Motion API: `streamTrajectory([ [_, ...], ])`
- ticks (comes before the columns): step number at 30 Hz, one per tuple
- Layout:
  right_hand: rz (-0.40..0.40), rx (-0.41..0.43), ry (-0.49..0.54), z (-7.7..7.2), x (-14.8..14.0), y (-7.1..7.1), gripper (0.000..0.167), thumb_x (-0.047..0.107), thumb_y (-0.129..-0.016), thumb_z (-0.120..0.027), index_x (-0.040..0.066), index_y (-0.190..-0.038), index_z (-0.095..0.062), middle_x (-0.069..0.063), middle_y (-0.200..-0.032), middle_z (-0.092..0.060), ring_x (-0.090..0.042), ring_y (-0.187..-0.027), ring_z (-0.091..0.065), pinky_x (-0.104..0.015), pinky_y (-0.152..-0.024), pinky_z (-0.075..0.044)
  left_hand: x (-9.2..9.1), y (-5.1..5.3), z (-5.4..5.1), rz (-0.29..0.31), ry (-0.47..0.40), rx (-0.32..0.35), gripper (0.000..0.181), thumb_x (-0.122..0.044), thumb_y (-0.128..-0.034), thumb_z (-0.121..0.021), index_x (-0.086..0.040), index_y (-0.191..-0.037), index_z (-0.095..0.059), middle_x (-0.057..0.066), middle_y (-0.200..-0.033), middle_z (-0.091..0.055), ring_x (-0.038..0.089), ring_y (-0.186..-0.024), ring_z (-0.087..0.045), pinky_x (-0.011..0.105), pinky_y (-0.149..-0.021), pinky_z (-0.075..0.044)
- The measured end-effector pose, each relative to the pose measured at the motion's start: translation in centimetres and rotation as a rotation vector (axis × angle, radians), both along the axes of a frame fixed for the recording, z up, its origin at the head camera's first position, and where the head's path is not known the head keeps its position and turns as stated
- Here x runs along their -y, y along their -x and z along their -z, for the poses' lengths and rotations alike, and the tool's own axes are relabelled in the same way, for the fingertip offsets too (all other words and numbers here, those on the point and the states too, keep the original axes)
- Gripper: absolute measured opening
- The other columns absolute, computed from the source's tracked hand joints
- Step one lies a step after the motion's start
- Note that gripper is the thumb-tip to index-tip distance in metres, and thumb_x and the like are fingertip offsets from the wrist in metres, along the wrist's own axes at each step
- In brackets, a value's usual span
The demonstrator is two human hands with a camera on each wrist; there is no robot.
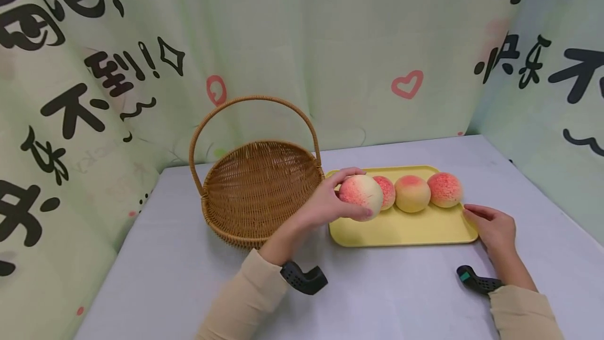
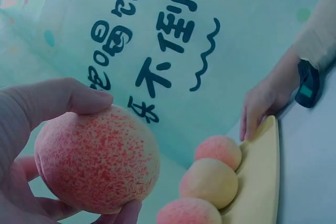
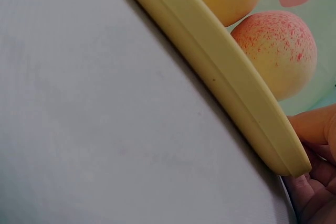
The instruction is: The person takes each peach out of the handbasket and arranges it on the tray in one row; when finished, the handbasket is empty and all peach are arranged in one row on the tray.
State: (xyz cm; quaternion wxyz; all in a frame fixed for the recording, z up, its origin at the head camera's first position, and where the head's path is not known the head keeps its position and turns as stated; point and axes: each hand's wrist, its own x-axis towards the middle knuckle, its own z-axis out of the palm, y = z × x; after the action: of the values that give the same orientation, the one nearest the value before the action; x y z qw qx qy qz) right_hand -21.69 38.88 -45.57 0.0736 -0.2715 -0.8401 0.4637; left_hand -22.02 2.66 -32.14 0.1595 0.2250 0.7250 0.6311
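Note:
My left hand point(image 1: 326, 204) grips a pink-speckled peach point(image 1: 362, 194), thumb on one side and fingers on the other, raised over the left end of a yellow tray point(image 1: 391, 233). Three more peaches sit in a row along the tray: a partly hidden one point(image 1: 387, 192), a yellower one point(image 1: 412, 194) and a redder one point(image 1: 445, 190) at the right. At the tray's right end my right hand point(image 1: 496, 228) pinches the rim; in the right wrist view the thumb lies at the rim and the other fingers point(image 3: 310, 195) are lower at the corner.
A brown wicker basket point(image 1: 261, 193) with a tall arched handle point(image 1: 255, 98) stands left of the tray, tilted so its inside shows. Both rest on a white-covered table point(image 1: 377, 293). Printed curtains point(image 1: 349, 67) enclose the back and sides.

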Motion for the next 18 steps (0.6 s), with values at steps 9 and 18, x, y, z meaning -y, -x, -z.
streamTrajectory([
  [9,0.014,-0.011,0.002,-0.2,0.2,-0.2,0.053,0.037,-0.09,-0.055,-0.001,-0.128,-0.052,-0.018,-0.123,-0.051,-0.02,-0.1,-0.046,-0.01,-0.062,-0.041,-2.9,0.3,4.5,-0.163,0.09,-0.048,0.066,-0.008,-0.0627,-0.083,-0.018,-0.122,-0.055,-0.005,-0.109,-0.055,0.013,-0.092,-0.055,0.028,-0.076,-0.047],
  [18,0.002,-0.02,0.013,-0.7,0.4,-0.4,0.053,0.035,-0.09,-0.056,-0.003,-0.126,-0.052,-0.021,-0.124,-0.05,-0.018,-0.096,-0.046,-0.007,-0.056,-0.039,-2.9,1.0,6.7,-0.202,0.195,-0.084,0.062,-0.004,-0.0623,-0.081,-0.01,-0.119,-0.056,0.002,-0.105,-0.056,0.016,-0.092,-0.054,0.03,-0.078,-0.046],
])
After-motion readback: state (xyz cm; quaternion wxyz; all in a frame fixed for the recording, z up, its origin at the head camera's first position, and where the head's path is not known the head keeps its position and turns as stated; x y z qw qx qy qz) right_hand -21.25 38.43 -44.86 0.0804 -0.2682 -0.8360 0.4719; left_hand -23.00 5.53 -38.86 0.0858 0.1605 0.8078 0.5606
